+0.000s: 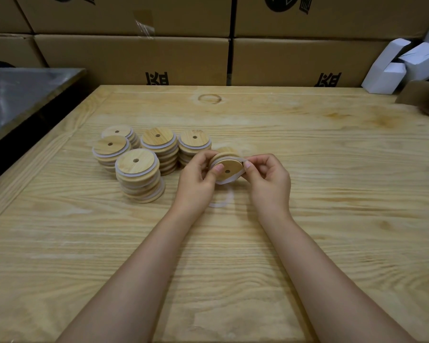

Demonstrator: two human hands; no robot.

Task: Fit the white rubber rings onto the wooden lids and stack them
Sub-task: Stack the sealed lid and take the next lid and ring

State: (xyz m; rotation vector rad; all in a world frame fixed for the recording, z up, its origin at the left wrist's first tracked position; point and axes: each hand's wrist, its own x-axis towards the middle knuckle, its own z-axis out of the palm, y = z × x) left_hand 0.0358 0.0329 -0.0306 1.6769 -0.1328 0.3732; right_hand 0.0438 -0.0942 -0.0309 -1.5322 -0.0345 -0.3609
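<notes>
A round wooden lid [229, 168] with a small centre hole is held tilted above the table, between both hands. My left hand [198, 179] grips its left edge, thumb on the face. My right hand [267, 179] pinches the white rubber ring [233, 179] that wraps the lid's rim, at the upper right. Another loose white ring [220, 203] lies on the table just below the hands. Several stacks of ringed lids [138, 174] stand to the left. One more lid [227, 150] sits behind the held one.
The wooden table [307, 169] stretches wide on the right and near side. Cardboard boxes [134, 58] form a wall at the back. White small cartons [406, 63] pile up at the back right. A metal surface [23, 95] lies beyond the left edge.
</notes>
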